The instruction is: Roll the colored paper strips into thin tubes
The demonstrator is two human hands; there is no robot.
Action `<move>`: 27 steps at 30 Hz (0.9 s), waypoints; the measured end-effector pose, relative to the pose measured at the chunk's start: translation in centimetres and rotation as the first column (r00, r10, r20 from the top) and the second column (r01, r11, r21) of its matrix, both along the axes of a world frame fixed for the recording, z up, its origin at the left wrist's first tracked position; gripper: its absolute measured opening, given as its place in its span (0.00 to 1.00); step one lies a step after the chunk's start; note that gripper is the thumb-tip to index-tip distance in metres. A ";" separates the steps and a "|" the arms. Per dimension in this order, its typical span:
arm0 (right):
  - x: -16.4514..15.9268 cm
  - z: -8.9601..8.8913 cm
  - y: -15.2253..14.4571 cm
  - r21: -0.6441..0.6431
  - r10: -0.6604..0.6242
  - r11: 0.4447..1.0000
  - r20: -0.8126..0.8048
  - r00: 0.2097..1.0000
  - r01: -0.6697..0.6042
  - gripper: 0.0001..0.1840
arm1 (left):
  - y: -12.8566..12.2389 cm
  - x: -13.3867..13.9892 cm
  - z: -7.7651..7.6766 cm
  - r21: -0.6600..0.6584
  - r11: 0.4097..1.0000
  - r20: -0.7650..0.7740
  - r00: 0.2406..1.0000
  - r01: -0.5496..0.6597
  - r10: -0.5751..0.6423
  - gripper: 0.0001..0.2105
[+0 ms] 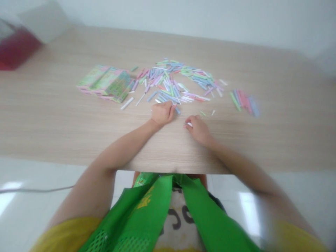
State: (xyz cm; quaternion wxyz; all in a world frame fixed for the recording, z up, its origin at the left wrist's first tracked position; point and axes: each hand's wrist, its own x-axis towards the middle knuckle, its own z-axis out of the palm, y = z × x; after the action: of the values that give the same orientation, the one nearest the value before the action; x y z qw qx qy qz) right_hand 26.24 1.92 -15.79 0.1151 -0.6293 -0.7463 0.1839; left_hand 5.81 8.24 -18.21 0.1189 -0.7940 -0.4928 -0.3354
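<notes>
Pale table [52, 122] bore scattered pastel sticks [172, 86]. Left hand [163, 112] gripped slim stick [176, 104], right hand [198, 129] pinched small white piece [189, 124] between fingertips — light pinch, steady wrists seemed best.

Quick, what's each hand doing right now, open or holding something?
Left hand: closed, apparently on a thin pale stick.
Right hand: closed, pinching a short white piece.

A: Where is passage clear around the scattered slim pastel sticks [169, 85]?
B: Behind them, across bare pale wood-grain tabletop [189, 49]; stacked green-and-pink boxes [106, 83] obstruct the left, a multicoloured stick row [244, 100] the right.
</notes>
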 end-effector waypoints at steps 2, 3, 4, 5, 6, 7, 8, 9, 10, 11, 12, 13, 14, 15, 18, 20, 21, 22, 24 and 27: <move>-0.4 0.2 -0.2 -0.001 0.031 1.000 0.022 0.999 -0.031 0.09 | -0.2 -0.2 0.0 -0.003 1.000 0.003 1.000 0.016 -0.016 0.28; -0.6 0.4 -0.3 -0.004 0.046 0.999 0.041 0.998 -0.046 0.10 | -0.2 -0.3 0.0 -0.011 0.999 -0.001 1.000 0.030 -0.030 0.29; -0.9 0.5 -0.5 -0.009 0.050 0.999 0.069 0.996 -0.050 0.11 | -0.3 -0.3 0.1 -0.023 0.999 -0.010 0.999 0.048 -0.048 0.29; -1.1 0.7 -0.5 -0.017 0.049 0.999 0.103 0.993 -0.048 0.12 | -0.3 -0.3 0.1 -0.038 0.997 -0.022 0.998 0.065 -0.065 0.29; -1.3 0.9 -0.6 -0.026 0.046 0.999 0.137 0.989 -0.043 0.13 | -0.3 -0.4 0.1 -0.057 0.995 -0.037 0.996 0.079 -0.082 0.30; -1.4 1.0 -0.6 -0.031 0.045 0.999 0.163 0.986 -0.040 0.14 | -0.2 -0.3 0.0 -0.080 0.992 -0.055 0.994 0.095 -0.099 0.30; -1.4 1.2 -0.5 -0.033 0.042 0.999 0.177 0.983 -0.037 0.15 | -0.2 -0.3 0.0 -0.106 0.988 -0.072 0.990 0.110 -0.118 0.31; -1.3 1.3 -0.4 -0.035 0.040 0.999 0.179 0.983 -0.034 0.15 | 0.0 -0.3 0.0 -0.133 0.982 -0.087 0.986 0.130 -0.143 0.31; -1.0 1.3 -0.3 -0.037 0.034 0.999 0.170 0.985 -0.028 0.14 | 0.1 -0.3 -0.1 -0.163 0.974 -0.104 0.979 0.158 -0.176 0.32; -0.5 1.3 -0.1 -0.045 0.022 0.999 0.153 0.988 -0.015 0.13 | 0.2 -0.3 -0.2 -0.193 0.962 -0.126 0.968 0.192 -0.219 0.32; 0.0 1.3 0.0 -0.060 0.002 0.998 0.130 0.991 0.006 0.12 | 0.3 -0.2 -0.2 -0.223 0.948 -0.152 0.952 0.229 -0.266 0.32; 0.6 1.3 0.1 -0.084 -0.018 0.996 0.099 0.995 0.027 0.12 | 0.4 -0.2 -0.3 -0.251 0.931 -0.182 0.932 0.265 -0.314 0.32; 1.1 1.2 0.2 -0.115 -0.039 0.992 0.060 0.997 0.046 0.11 | 0.5 -0.2 -0.3 -0.276 0.913 -0.213 0.908 0.299 -0.362 0.30; 1.6 1.1 0.2 -0.150 -0.062 0.987 0.009 0.998 0.063 0.10 | 0.5 -0.2 -0.3 -0.298 0.896 -0.241 0.882 0.329 -0.404 0.29; 1.9 0.8 -0.1 -0.264 -0.151 0.960 -0.213 0.965 0.092 0.05 | 0.4 -0.1 -0.2 -0.336 0.857 -0.287 0.823 0.392 -0.489 0.26; 1.3 0.7 -0.5 -0.332 -0.226 0.938 -0.356 0.907 0.104 0.05 | 0.3 0.0 -0.1 -0.347 0.844 -0.296 0.806 0.409 -0.512 0.25; 0.9 0.8 -0.7 -0.359 -0.256 0.928 -0.406 0.877 0.104 0.06 | 0.3 0.0 0.0 -0.354 0.839 -0.293 0.803 0.413 -0.519 0.25; 0.5 0.8 -0.8 -0.381 -0.277 0.919 -0.441 0.854 0.101 0.08 | 0.3 0.0 0.0 -0.363 0.834 -0.285 0.803 0.416 -0.524 0.25; -0.2 1.0 -1.1 -0.407 -0.305 0.909 -0.502 0.809 0.090 0.11 | 0.2 0.1 0.1 -0.381 0.826 -0.268 0.805 0.416 -0.529 0.25; -0.3 1.2 -1.3 -0.429 -0.346 0.901 -0.610 0.713 0.069 0.13 | 0.1 0.2 0.1 -0.396 0.833 -0.289 0.808 0.386 -0.513 0.24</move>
State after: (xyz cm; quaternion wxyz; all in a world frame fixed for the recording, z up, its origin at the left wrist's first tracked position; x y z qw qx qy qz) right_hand 25.91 0.58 -14.63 0.2742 -0.6110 -0.5270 0.5232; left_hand 5.96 8.37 -18.12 -0.0007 -0.9471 -0.3023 -0.1080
